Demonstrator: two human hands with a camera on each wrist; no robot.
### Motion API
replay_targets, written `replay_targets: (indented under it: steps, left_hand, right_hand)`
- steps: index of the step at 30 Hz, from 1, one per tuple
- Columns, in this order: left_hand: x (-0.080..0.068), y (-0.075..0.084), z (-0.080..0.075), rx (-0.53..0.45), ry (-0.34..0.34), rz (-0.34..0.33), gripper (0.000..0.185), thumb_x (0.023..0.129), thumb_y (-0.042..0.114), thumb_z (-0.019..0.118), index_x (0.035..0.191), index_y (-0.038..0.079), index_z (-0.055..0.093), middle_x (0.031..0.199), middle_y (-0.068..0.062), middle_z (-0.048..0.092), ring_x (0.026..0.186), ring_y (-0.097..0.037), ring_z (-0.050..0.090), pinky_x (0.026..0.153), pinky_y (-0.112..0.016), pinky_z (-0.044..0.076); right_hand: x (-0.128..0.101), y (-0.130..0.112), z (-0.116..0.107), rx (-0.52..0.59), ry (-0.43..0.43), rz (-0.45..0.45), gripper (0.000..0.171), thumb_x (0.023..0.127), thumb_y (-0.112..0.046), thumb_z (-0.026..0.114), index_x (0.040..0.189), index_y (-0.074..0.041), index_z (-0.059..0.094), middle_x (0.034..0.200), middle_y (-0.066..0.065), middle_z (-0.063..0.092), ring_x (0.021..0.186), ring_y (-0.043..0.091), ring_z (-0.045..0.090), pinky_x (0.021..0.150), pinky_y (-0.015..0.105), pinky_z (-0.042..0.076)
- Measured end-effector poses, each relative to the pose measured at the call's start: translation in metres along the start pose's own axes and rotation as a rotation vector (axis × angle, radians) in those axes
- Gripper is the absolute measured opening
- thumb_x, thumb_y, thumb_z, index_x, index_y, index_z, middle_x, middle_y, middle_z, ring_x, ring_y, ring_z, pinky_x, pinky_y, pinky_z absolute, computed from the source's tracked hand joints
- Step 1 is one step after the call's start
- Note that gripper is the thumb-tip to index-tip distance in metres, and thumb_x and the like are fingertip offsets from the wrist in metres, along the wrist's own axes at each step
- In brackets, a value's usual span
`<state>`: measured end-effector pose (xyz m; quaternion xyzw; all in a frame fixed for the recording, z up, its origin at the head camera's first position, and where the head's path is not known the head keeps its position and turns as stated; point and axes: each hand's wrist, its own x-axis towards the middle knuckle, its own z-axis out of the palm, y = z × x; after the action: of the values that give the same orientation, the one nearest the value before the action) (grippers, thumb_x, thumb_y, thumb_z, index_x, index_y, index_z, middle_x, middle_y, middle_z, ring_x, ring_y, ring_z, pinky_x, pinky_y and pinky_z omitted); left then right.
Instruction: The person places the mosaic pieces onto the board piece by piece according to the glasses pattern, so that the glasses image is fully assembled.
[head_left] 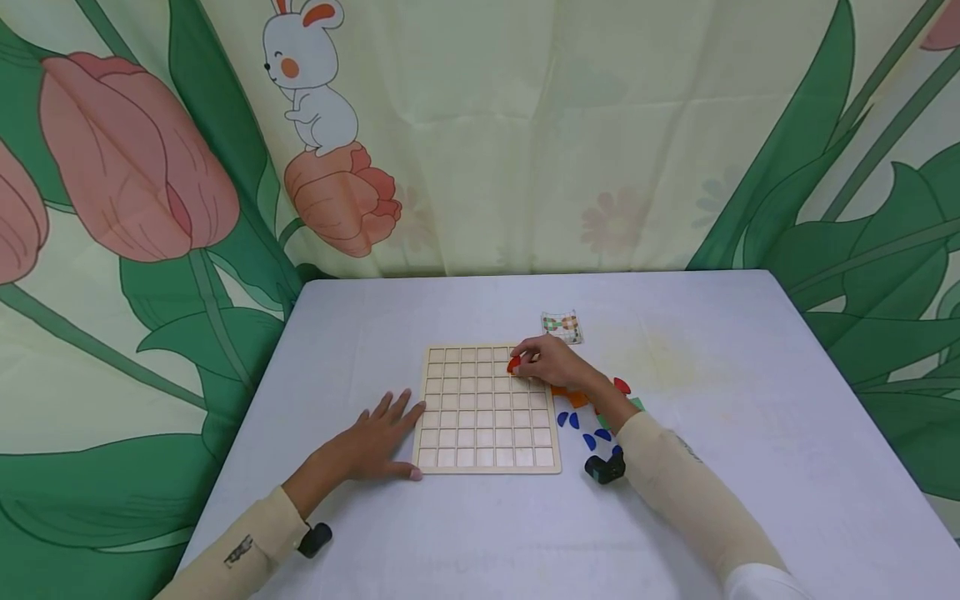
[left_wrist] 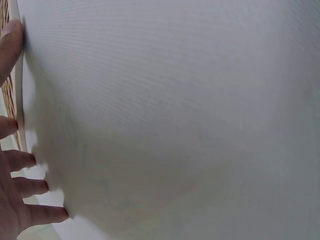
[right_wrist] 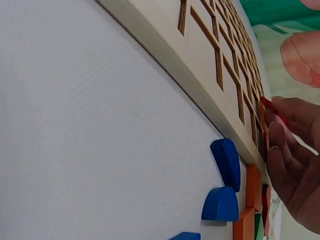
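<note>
A light wooden board point(head_left: 487, 469) with a grid of square cells lies on the table. My right hand point(head_left: 553, 363) is over its upper right part, pinching a small red piece point(head_left: 513, 364) between thumb and fingers. The right wrist view shows that same red piece point(right_wrist: 275, 111) at the fingertips, close over the grid. At the board's left edge rests my left hand point(head_left: 378, 442), fingers spread and thumb by the lower corner. In the left wrist view, its thumb and one finger touch the board's rim point(left_wrist: 19, 90).
Blue half-round pieces point(head_left: 574, 421) lie right of the board. Orange pieces point(head_left: 576, 399), a red piece point(head_left: 622, 386) and green pieces point(head_left: 637, 403) lie around the right forearm, partly hidden. Behind the right hand is a patterned card point(head_left: 562, 325). A printed curtain point(head_left: 487, 167) hangs behind the table.
</note>
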<state>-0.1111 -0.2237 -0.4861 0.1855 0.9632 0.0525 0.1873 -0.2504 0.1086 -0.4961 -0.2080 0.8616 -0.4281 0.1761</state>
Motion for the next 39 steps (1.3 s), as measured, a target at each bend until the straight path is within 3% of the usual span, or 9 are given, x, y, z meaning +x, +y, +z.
replay_targets:
  steps: [13, 20, 28, 39]
  left_hand:
    - [0.003, -0.004, 0.004, 0.020, -0.009, -0.001, 0.108, 0.078, 0.071, 0.070, 0.161, 0.018, 0.025, 0.168, -0.017, 0.017, 0.153, -0.045, 0.015, 0.111, -0.069, 0.030]
    - [0.002, -0.003, 0.002, 0.019, -0.010, 0.003, 0.107, 0.079, 0.071, 0.069, 0.160, 0.017, 0.026, 0.168, -0.017, 0.017, 0.153, -0.046, 0.016, 0.111, -0.070, 0.030]
    - [0.003, -0.004, 0.003, 0.023, -0.019, -0.001, 0.108, 0.079, 0.072, 0.069, 0.161, 0.017, 0.024, 0.168, -0.017, 0.016, 0.153, -0.045, 0.015, 0.111, -0.070, 0.030]
    - [0.004, -0.005, 0.006, 0.024, -0.006, -0.002, 0.108, 0.078, 0.071, 0.069, 0.161, 0.018, 0.025, 0.168, -0.017, 0.017, 0.153, -0.045, 0.015, 0.111, -0.069, 0.030]
  right_hand:
    - [0.013, -0.006, 0.008, -0.134, -0.036, -0.019, 0.025, 0.090, -0.019, 0.076, 0.114, -0.009, 0.073, 0.076, -0.001, 0.067, 0.071, 0.014, 0.057, 0.069, 0.028, 0.049]
    - [0.015, -0.011, 0.011, -0.196, -0.035, 0.004, 0.028, 0.089, -0.019, 0.077, 0.115, -0.010, 0.072, 0.081, -0.002, 0.068, 0.070, 0.012, 0.058, 0.066, 0.027, 0.047]
    - [0.014, -0.012, 0.009, -0.210, -0.015, 0.016, 0.020, 0.089, -0.016, 0.075, 0.107, -0.009, 0.077, 0.080, -0.001, 0.069, 0.071, 0.013, 0.057, 0.066, 0.027, 0.046]
    - [0.013, -0.016, 0.008, -0.235, -0.020, 0.019, 0.021, 0.089, -0.017, 0.076, 0.108, -0.010, 0.076, 0.081, -0.001, 0.070, 0.071, 0.013, 0.058, 0.065, 0.027, 0.046]
